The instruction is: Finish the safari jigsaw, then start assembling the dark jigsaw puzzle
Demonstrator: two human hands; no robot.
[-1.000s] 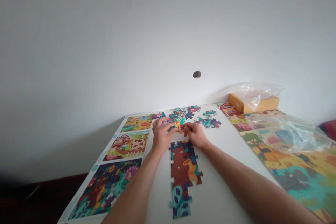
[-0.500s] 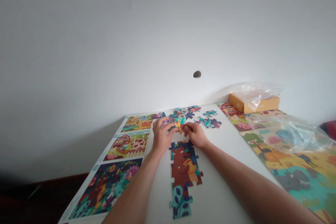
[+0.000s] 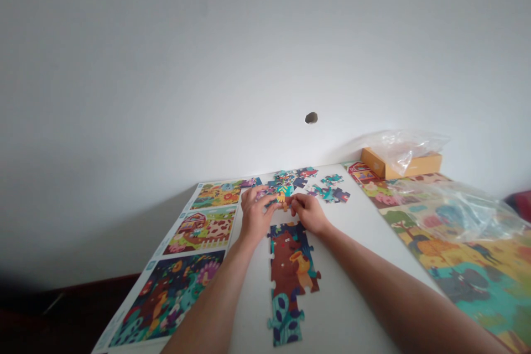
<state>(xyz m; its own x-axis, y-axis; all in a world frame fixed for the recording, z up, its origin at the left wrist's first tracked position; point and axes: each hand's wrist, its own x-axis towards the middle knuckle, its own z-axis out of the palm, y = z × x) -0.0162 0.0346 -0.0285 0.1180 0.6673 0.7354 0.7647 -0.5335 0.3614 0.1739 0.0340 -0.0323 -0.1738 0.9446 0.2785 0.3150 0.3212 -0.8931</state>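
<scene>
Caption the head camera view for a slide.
Left hand and right hand, close together at loose jigsaw pieces, beyond a joined bear section on a white surface.

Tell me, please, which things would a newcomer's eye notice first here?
Probably the partly joined bear puzzle stands out first, lying on the white surface nearer the viewer than the left hand and right hand. Then, perhaps, the dark hole in the pale wall, above both hands.

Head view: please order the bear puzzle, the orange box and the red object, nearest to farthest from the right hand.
1. Bear puzzle: just below the right hand.
2. Orange box: right, near the wall.
3. Red object: far right edge.
</scene>
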